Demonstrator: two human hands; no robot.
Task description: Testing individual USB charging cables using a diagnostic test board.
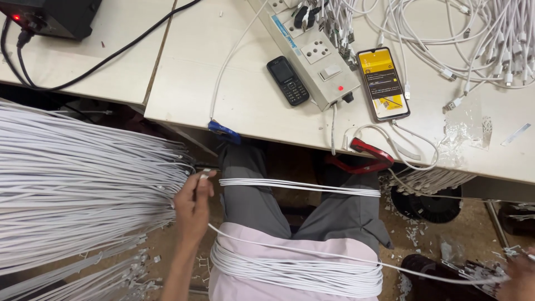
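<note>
The left grip point(193, 202) pinches the plug end of a white cable point(312, 252) between thumb and fingers, just beside the big bundle of white cables point(78, 184) spread out to its left. From that grip the cable runs across the person's lap to the right hand point(518, 278), at the frame's corner; whether that grip is closed on it, I cannot tell. Coiled cables point(295, 272) lie on the lap under the cable. Above the left grip, the bench point(251, 106) carries a power strip point(312, 47), a small black phone point(287, 80) and a smartphone point(383, 83).
</note>
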